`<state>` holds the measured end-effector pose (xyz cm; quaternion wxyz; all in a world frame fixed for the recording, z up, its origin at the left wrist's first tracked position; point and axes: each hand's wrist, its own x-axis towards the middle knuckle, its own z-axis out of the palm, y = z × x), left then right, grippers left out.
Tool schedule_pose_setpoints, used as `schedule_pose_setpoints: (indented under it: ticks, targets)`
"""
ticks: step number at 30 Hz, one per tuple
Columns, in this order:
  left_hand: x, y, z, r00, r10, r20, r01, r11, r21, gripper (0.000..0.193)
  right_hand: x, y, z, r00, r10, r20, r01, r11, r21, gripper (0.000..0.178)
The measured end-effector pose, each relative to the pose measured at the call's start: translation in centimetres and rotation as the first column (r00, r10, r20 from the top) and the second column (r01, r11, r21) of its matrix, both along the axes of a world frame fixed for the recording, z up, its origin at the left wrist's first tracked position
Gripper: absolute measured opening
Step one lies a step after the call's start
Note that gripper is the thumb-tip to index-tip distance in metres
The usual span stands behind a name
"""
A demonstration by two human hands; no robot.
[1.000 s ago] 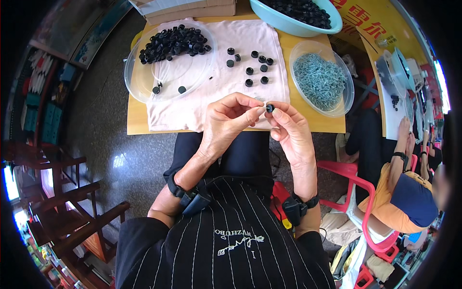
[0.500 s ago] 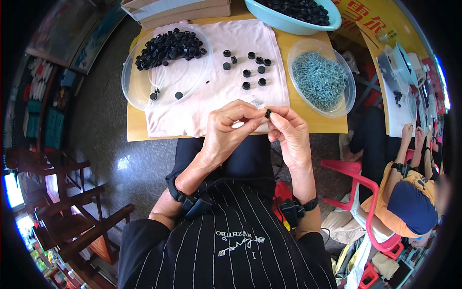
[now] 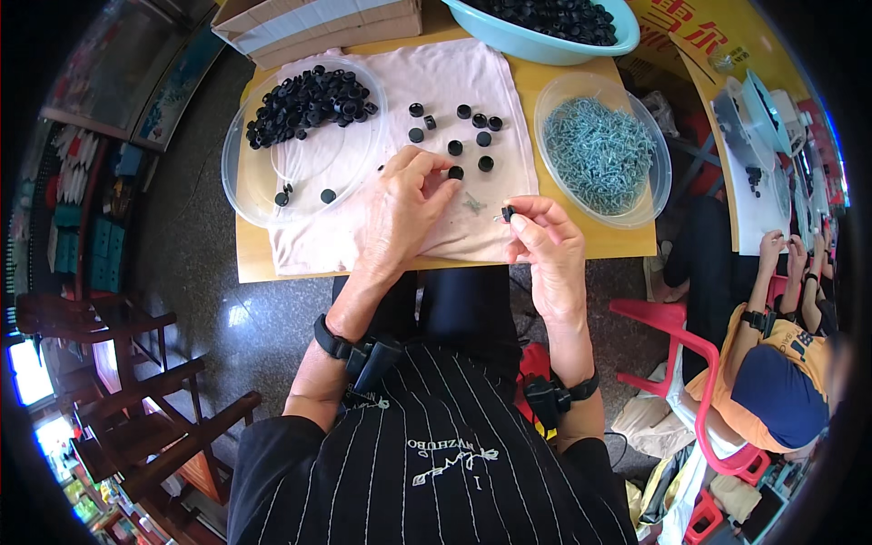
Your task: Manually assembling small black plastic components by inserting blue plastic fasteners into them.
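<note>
My left hand point(image 3: 404, 207) reaches over the pink cloth point(image 3: 363, 238), its thumb and forefinger closed about a round black cap point(image 3: 456, 173). My right hand point(image 3: 550, 250) pinches a small black plastic part point(image 3: 507, 213) near the cloth's right edge; a bit of shiny metal shows at its side. Between the hands lies a little group of loose screws point(image 3: 473, 204). Beyond my left fingers several black caps point(image 3: 455, 147) are spread out on the cloth, some with the hollow side up.
A clear lid point(image 3: 238, 195) at left carries a heap of black parts point(image 3: 313, 104). At right stands a clear tub point(image 3: 664, 173) of silvery screws point(image 3: 599, 150). A blue basin point(image 3: 545, 47) and a cardboard box point(image 3: 336, 32) are at the back. Another person sits by a red chair point(image 3: 704, 391).
My hands have come apart. The left has moved forward and left to a cap on the cloth, while the right stays nearly in place with the black part.
</note>
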<state>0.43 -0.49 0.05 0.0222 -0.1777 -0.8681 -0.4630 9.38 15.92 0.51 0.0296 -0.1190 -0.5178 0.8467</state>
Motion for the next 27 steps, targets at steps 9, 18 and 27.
schedule_pose_setpoints:
  ticks: [9,18,27]
  targets:
    - [1.4,-0.5,0.1,0.930,-0.339,0.143,0.211,0.811,0.546,0.025,-0.3,-0.9,1.6,0.962,-0.004,-0.272,0.119,0.906,0.406,0.017]
    - [3.7,-0.7,1.6,0.892,-0.415,0.182,0.164,0.669,0.725,0.024,0.7,-2.4,2.7,0.941,0.037,-0.337,0.071,0.951,0.302,0.018]
    - [5.0,-1.2,1.9,0.896,-0.438,0.069,0.236,0.604,0.762,0.026,1.5,-1.5,2.7,0.971,0.037,-0.237,-0.059,0.995,-0.083,0.022]
